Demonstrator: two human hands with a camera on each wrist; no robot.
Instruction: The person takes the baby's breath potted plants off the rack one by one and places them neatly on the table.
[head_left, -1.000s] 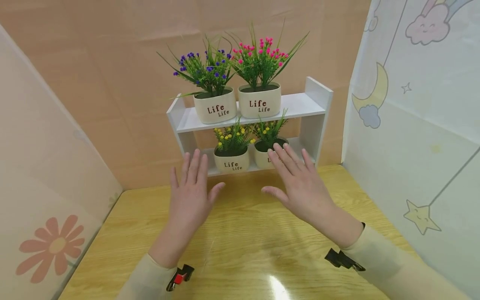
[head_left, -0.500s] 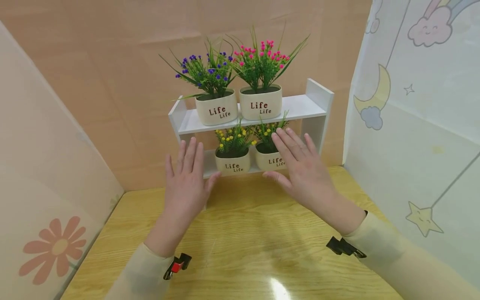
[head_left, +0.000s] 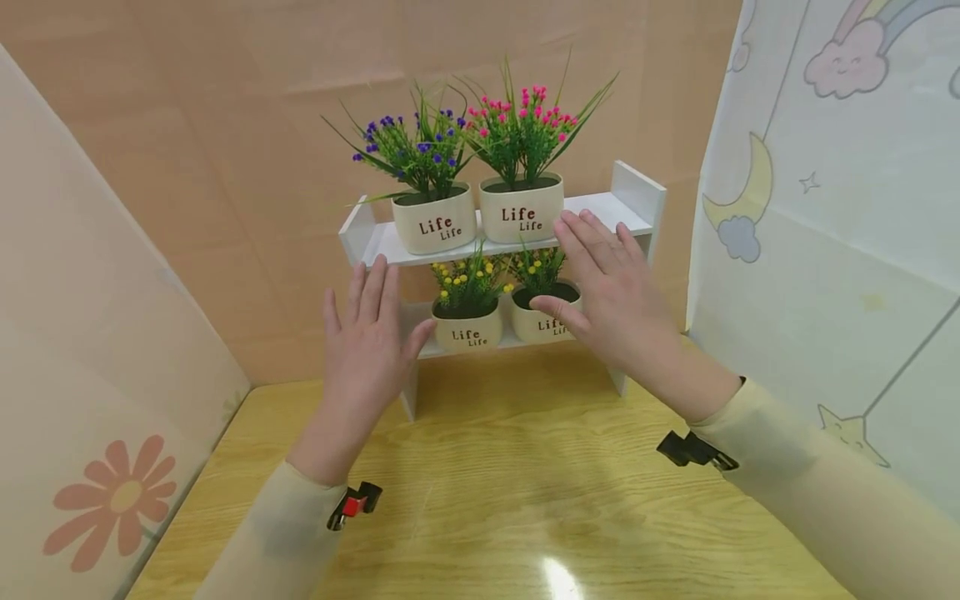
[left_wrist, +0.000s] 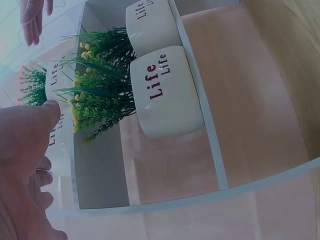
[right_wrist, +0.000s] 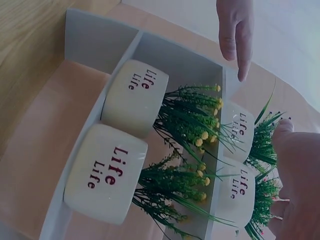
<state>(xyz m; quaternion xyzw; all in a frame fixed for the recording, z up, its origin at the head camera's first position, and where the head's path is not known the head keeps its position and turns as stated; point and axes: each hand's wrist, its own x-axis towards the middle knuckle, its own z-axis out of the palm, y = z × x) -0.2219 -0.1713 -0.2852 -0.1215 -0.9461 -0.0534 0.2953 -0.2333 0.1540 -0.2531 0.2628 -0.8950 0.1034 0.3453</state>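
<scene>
Flower-printed wall (head_left: 75, 250) on the left, tan cloth (head_left: 225, 167) behind, moon-and-star wall (head_left: 810, 300) on the right, and between them stands the white shelf (head_left: 600, 204) on the wooden table (head_left: 480, 508)! Up top, the purple pot (head_left: 435, 223) sits just beside the pink pot (head_left: 522, 208), grassy leaves overlapping; below, the left yellow pot (head_left: 468, 330) neighbours the right yellow pot (head_left: 540, 317), whose right edge hides behind a hand in the head view.

The shelf runs lengthwise left to right, open front towards the person; all four pots stand upright, long sides across too, "Life" lettering facing forward.

And the grips! Left hand (head_left: 363, 350), fingers straight and spread, in front of the shelf's left end. Right hand (head_left: 615, 304), just as flat, thumb out, before the right end. The pots sit beyond and between them; whether fingers touch the shelf, I can't tell.
</scene>
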